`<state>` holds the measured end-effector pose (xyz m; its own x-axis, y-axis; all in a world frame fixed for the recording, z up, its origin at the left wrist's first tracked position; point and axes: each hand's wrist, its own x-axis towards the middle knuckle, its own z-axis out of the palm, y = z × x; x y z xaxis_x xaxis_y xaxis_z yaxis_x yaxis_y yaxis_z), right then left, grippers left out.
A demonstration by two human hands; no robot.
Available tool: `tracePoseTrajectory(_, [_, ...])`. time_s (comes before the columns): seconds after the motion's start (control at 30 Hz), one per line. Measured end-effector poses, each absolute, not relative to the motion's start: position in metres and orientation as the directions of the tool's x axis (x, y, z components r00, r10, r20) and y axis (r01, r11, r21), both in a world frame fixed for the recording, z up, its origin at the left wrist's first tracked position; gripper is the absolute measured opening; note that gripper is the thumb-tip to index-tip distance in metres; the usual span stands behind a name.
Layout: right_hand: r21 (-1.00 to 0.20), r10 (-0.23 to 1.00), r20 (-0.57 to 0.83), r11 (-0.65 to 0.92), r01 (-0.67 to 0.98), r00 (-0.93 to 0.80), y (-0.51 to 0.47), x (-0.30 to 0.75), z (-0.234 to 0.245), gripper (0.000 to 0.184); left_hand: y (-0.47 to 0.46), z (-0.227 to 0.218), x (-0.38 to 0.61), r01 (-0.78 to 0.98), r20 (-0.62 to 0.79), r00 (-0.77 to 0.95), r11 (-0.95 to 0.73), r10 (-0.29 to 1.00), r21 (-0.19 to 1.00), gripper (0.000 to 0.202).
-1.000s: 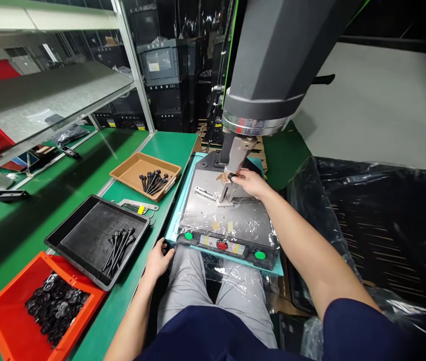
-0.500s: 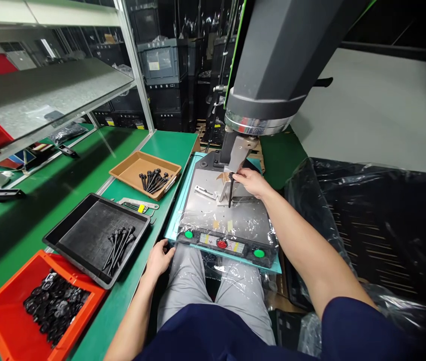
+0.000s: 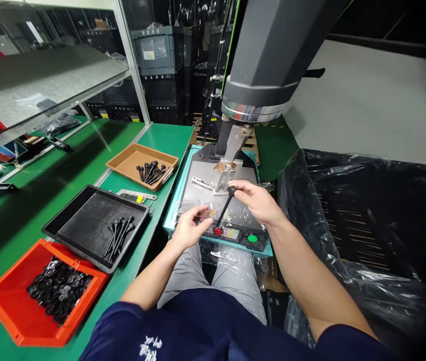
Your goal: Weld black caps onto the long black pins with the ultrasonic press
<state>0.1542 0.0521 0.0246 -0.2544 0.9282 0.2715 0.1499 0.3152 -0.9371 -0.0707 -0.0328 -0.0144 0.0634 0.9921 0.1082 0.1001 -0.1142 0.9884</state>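
At 4 o'clock from the metal bracket [image 3: 221, 182], right hand [image 3: 261, 204] pinches black rod [image 3: 225, 207] by its head [image 3: 231, 191], likely leaving its length free toward 7 o'clock; left hand [image 3: 189, 229] loose, empty

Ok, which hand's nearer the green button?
Right. The right hand is just beyond the green button, holding a black rod; the left hand is farther off, left of the red button.
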Motion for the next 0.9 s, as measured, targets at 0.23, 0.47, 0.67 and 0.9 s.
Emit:
tracePoseTrajectory(0.23, [-0.981, 0.969, 0.175, 0.157, -0.111, -0.176, 0.009, 0.123, 0.014, 0.044, -0.026, -0.002, -0.029, -0.105, 0.127, 0.09, -0.118, 0.988, 0.987, 0.035])
tracePoseTrajectory(0.47, [-0.977, 0.976, 0.084, 0.041, -0.208, -0.203, 0.004, 0.111, 0.006, 0.044, -0.034, -0.002, -0.039, -0.332, -0.033, 0.164, 0.086, 0.986, 0.939, 0.047])
tracePoseTrajectory(0.67, [-0.972, 0.974, 0.061, 0.009, -0.233, -0.219, 0.003, 0.092, 0.006, 0.046, -0.045, 0.003, -0.058, -0.354, -0.074, 0.178, 0.134, 0.981, 0.926, 0.049])
tracePoseTrajectory(0.9, [-0.941, 0.936, -0.001, -0.12, -0.317, -0.352, -0.003, 0.058, 0.005, 0.051, -0.062, 0.004, -0.086, -0.402, -0.121, 0.16, 0.177, 0.98, 0.899, 0.054])
